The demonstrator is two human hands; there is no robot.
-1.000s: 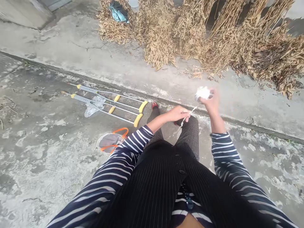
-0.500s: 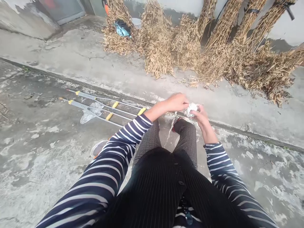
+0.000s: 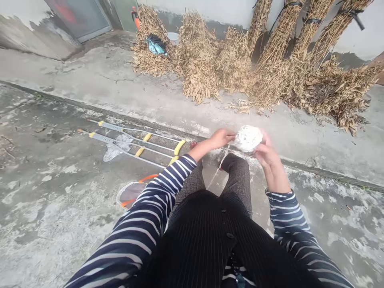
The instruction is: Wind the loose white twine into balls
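I sit on concrete ground with my legs stretched out in front. My right hand point(image 3: 266, 154) is wrapped round a white ball of string point(image 3: 247, 138), held above my knees. My left hand point(image 3: 220, 138) is right beside the ball on its left, fingers pinched on the loose white strand point(image 3: 219, 166) that trails down from it toward my lap. Both arms wear dark sleeves with white stripes.
Two grey crutches with yellow pads point(image 3: 141, 142) lie on the ground to my left, a clear plastic bag point(image 3: 115, 146) under them. A grey and orange bag point(image 3: 132, 192) sits by my left elbow. Dried plant bundles point(image 3: 270, 72) lean on the far wall past a concrete kerb point(image 3: 315, 166).
A second ago my hands were apart, the ball raised to the right with the strand stretched. They came together, and the ball now shows fuller with my left hand pinching beside it.
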